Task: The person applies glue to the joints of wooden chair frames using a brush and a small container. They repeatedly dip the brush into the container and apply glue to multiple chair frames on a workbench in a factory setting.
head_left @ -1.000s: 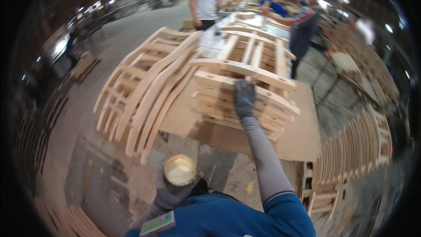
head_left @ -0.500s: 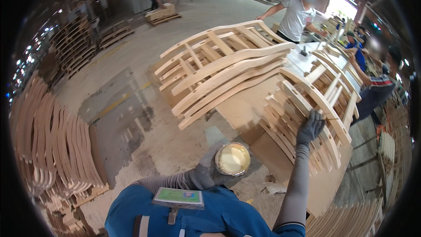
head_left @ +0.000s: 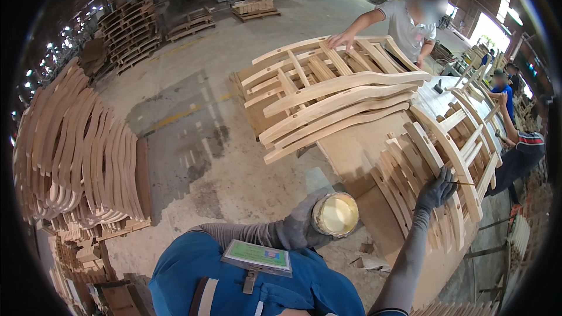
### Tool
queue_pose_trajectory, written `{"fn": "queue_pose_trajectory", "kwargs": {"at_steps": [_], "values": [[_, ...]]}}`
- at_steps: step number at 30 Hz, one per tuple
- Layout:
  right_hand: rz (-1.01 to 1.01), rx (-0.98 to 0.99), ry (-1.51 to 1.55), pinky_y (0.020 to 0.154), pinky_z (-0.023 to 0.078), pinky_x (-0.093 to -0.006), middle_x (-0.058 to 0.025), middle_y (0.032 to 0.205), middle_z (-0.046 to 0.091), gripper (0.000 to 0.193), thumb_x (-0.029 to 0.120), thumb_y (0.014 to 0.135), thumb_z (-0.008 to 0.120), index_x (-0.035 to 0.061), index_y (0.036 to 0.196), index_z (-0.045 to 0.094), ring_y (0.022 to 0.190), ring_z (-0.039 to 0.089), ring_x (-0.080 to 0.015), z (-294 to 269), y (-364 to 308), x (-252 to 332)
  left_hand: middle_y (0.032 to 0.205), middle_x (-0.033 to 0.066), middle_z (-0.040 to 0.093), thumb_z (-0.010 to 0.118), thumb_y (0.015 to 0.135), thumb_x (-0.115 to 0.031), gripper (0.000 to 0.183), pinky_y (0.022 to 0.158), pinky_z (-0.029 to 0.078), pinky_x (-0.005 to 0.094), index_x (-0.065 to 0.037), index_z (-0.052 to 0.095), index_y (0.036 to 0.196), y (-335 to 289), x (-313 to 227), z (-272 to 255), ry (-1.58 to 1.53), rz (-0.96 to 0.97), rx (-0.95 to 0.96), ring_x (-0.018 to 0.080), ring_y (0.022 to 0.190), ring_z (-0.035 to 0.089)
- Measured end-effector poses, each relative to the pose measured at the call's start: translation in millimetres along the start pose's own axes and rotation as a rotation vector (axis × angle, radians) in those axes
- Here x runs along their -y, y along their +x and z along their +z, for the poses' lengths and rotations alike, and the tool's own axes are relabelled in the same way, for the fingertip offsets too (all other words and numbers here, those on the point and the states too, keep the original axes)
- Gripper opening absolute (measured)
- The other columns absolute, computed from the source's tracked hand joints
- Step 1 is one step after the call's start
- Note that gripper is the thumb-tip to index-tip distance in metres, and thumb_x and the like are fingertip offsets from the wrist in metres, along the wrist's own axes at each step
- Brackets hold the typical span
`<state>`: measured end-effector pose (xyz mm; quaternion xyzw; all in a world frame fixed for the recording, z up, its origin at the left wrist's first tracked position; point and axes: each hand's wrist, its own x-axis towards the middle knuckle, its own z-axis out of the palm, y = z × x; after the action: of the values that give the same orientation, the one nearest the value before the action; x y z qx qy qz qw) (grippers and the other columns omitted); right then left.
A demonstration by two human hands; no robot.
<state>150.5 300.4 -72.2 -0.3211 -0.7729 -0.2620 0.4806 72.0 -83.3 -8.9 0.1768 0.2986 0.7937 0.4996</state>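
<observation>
My left hand (head_left: 297,222), in a grey glove, is wrapped round a round tub (head_left: 335,215) of pale cream-yellow liquid, held in front of my chest. On the right, my gloved right hand (head_left: 438,190) pinches a thin brown stick (head_left: 466,184), whose far end lies against the curved rail of a wooden slatted frame (head_left: 449,146); whether it has a brush tip I cannot tell. That frame lies among several curved wooden pieces on a brown board (head_left: 357,158). Farther left on the board is a stack of similar wooden frames (head_left: 339,95).
Across the board a co-worker (head_left: 404,23) in a grey shirt has one hand on the stacked frames. Another person (head_left: 521,146) stands at the far right. Piled curved wooden parts (head_left: 76,152) stand on the left floor, with pallets (head_left: 129,32) behind.
The whole view has shifted, so the frames sit farther right and lower. The co-worker now leans closer over the stack, a hand farther onto it. Both my hands keep their holds.
</observation>
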Motion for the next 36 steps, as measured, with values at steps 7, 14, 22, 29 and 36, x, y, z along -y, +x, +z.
{"fn": "queue_pose_trajectory", "kwargs": {"at_steps": [7, 14, 22, 29, 36], "values": [[-0.004, -0.008, -0.025, 0.103, 0.029, -0.0435, -0.0053, 0.120, 0.057, 0.038, 0.008, 0.082, 0.053, 0.0133, 0.120, 0.051, 0.115, 0.050, -0.0233, 0, 1, 0, 0.129, 0.0114, 0.047, 0.035, 0.095, -0.045, 0.050, 0.096, 0.046, 0.0400, -0.010, 0.041, 0.130, 6, 1, -13, -0.442, -0.225, 0.053, 0.0243, 0.117, 0.050], [-0.001, -0.002, -0.011, 0.103, 0.029, -0.0437, -0.0062, 0.122, 0.055, 0.038, 0.009, 0.083, 0.054, 0.0133, 0.121, 0.051, 0.117, 0.048, -0.0237, 0, 1, 2, 0.129, 0.0134, 0.047, 0.033, 0.095, -0.045, 0.053, 0.096, 0.045, 0.0421, -0.007, 0.039, 0.132, 8, 10, -22, -0.479, -0.202, 0.042, 0.0272, 0.117, 0.049], [0.043, 0.006, -0.006, 0.105, 0.025, -0.0443, -0.0056, 0.122, 0.055, 0.039, 0.011, 0.082, 0.055, 0.0140, 0.121, 0.051, 0.119, 0.046, -0.0242, 3, 0, 5, 0.126, 0.0115, 0.050, 0.033, 0.095, -0.043, 0.052, 0.098, 0.041, 0.0427, -0.005, 0.043, 0.129, 10, -1, -20, -0.449, -0.186, 0.046, 0.0248, 0.116, 0.049], [0.049, -0.017, -0.007, 0.104, 0.025, -0.0448, -0.0045, 0.120, 0.056, 0.045, 0.016, 0.078, 0.065, 0.0136, 0.121, 0.050, 0.117, 0.048, -0.0230, 2, -2, 7, 0.125, 0.0145, 0.049, 0.035, 0.094, -0.048, 0.055, 0.098, 0.041, 0.0434, -0.007, 0.042, 0.128, 15, -4, -42, -0.493, -0.186, -0.086, 0.0300, 0.114, 0.050], [-0.005, -0.055, -0.023, 0.104, 0.027, -0.0464, -0.0053, 0.116, 0.059, 0.039, 0.024, 0.081, 0.065, 0.0127, 0.116, 0.054, 0.112, 0.052, -0.0238, 4, 2, 8, 0.127, 0.0127, 0.048, 0.035, 0.093, -0.049, 0.055, 0.099, 0.041, 0.0455, -0.008, 0.043, 0.128, 35, -26, -82, -0.555, -0.103, -0.209, 0.0301, 0.117, 0.048]]}}
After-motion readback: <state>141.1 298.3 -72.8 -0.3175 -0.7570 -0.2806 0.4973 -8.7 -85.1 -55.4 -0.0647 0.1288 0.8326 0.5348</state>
